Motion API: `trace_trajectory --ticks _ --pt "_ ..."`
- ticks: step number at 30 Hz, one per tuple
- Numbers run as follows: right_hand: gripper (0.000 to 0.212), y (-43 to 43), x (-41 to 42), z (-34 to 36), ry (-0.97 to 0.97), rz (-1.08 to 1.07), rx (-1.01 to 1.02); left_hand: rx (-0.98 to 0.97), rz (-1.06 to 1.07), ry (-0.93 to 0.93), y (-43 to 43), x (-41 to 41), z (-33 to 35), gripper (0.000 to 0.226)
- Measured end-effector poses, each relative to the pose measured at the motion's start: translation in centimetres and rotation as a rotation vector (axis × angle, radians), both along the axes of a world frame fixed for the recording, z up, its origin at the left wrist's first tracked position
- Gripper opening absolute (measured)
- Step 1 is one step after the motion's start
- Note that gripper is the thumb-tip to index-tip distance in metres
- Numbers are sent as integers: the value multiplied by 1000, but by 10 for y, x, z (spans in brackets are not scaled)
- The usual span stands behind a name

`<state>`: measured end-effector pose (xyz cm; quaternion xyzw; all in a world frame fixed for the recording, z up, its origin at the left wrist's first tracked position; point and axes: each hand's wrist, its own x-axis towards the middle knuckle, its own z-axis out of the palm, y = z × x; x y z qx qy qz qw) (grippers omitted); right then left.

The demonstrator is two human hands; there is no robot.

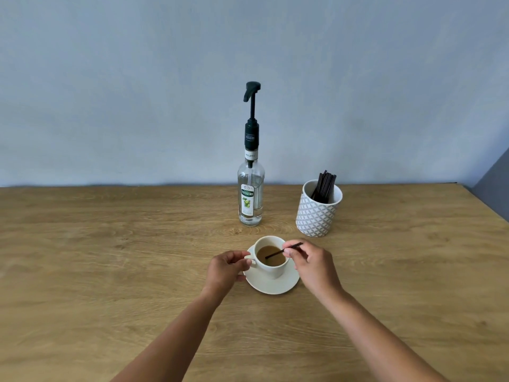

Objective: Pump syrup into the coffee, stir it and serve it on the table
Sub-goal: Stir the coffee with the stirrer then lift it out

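At frame centre, the right hand (311, 264) is pinching a thin black stirrer (283, 250) in the white ceramic coffee cup (271, 260); left hand (227, 268) fingers (242, 261) are gripping its handle.

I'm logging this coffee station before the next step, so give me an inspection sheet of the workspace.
Surface: wooden table, bare and dry where visible.
Job's things: cup of coffee on saucer; syrup bottle with pump upright behind it; stirrer dipped in the coffee.
Clutter: patterned holder with spare stirrers.
Hands: left hand at the cup handle; right hand pinching the stirrer.
Cables: nothing seen.
Surroundings: plain blue-grey wall.
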<state>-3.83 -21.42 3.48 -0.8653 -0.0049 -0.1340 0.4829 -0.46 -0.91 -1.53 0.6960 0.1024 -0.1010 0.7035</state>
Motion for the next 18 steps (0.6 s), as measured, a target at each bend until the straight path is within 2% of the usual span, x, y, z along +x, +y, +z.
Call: trace_trajectory --ticks 4,12,18 --pt "13 -3 -1 2 -87 -6 -174 5 2 8 0 0 0 19" --pt "13 5 -5 -2 -106 47 -172 -15 -7 28 2 1 1 19" --pt "12 -2 -3 -3 -153 -40 -369 -13 -20 43 3 2 2 18"
